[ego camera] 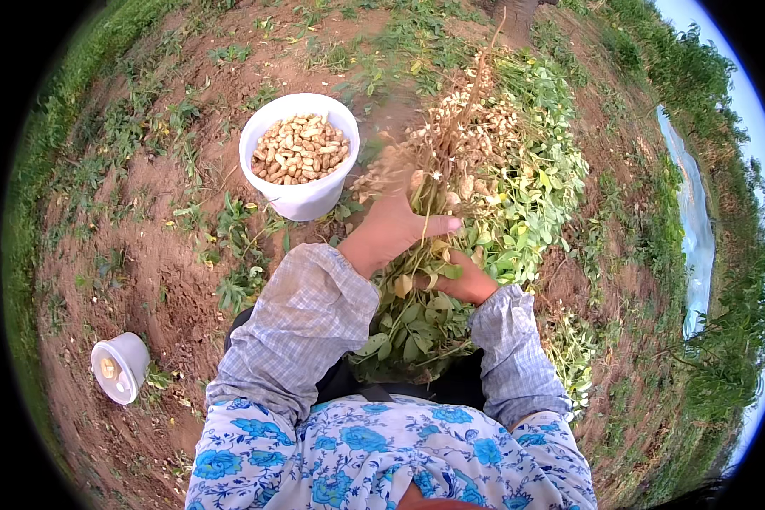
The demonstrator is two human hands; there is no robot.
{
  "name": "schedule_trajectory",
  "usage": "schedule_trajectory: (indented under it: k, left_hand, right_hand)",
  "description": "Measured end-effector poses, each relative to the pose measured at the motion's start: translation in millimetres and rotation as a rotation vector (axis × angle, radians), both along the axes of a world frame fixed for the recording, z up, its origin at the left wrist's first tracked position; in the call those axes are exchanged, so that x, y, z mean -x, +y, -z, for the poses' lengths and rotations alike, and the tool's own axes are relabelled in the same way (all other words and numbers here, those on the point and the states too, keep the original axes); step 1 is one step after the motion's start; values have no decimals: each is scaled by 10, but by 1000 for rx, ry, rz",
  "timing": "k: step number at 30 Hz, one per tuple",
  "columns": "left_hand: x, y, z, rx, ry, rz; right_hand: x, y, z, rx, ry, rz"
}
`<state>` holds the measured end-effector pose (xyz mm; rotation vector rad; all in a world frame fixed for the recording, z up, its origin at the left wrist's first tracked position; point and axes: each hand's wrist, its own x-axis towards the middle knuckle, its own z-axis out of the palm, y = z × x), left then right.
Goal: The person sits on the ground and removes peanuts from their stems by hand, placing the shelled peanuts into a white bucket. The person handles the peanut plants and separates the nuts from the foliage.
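Observation:
My right hand (464,280) grips the leafy stems of an uprooted peanut plant (414,319) in front of my lap. The plant's leaves hang toward me. Its roots and pods (446,153) point away, and a long thin root sticks up above them. My left hand (389,226) reaches in from the left, with its thumb across the stems just below the pods. Motion blur at the pods hides its fingers, so their grip is unclear. Left of the plant stands a white plastic bucket (280,199), holding many picked peanuts in their shells (299,150).
A pile of peanut plants (542,172) lies on the right, beyond the held one. A small white plastic tub (134,350) rests tilted on the soil (166,280) at lower left. Pale blue sheeting (698,236) stretches along the far right beside green shrubs (695,76).

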<state>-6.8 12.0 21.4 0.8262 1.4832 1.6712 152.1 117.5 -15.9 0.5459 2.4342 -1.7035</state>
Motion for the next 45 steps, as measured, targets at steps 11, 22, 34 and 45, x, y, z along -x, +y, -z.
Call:
schedule_trajectory:
  k: [11,22,34,45]
  left_hand:
    - [-153,29,-15,296,364,-201]
    - [-242,64,65,261,544,-287]
    - [-118,34,125,204,487,-213]
    - [-141,46,109,221,481,-22]
  right_hand:
    - [105,227,-723,-405,545,554]
    - [196,254,-586,-858,565,435]
    - [232,233,-646,-948,639,455]
    - [215,18,-842,-1009,841,282]
